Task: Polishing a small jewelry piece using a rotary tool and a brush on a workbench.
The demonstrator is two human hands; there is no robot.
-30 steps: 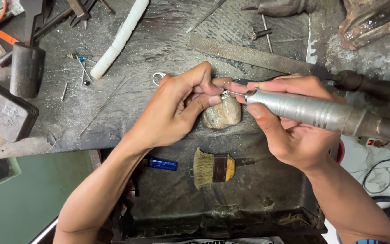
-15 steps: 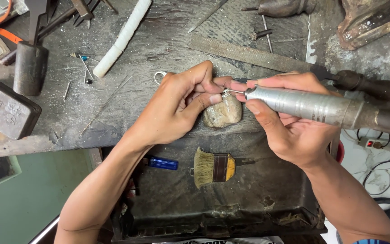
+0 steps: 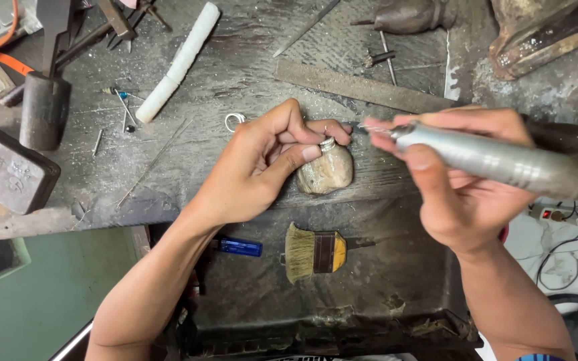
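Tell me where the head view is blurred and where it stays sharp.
Head view: the right hand and the silver rotary handpiece are smeared by motion blur; the left hand, the ring it pinches on the stone and the brush are sharp; lighting is soft and even, without glare.

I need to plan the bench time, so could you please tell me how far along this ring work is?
Done: cannot tell; the ring is too small to judge its finish. In hand: the left hand pinches the ring against the bench peg, while the right hand holds the rotary handpiece, tip just beside the ring. Left: a second ring lies untouched on the bench.
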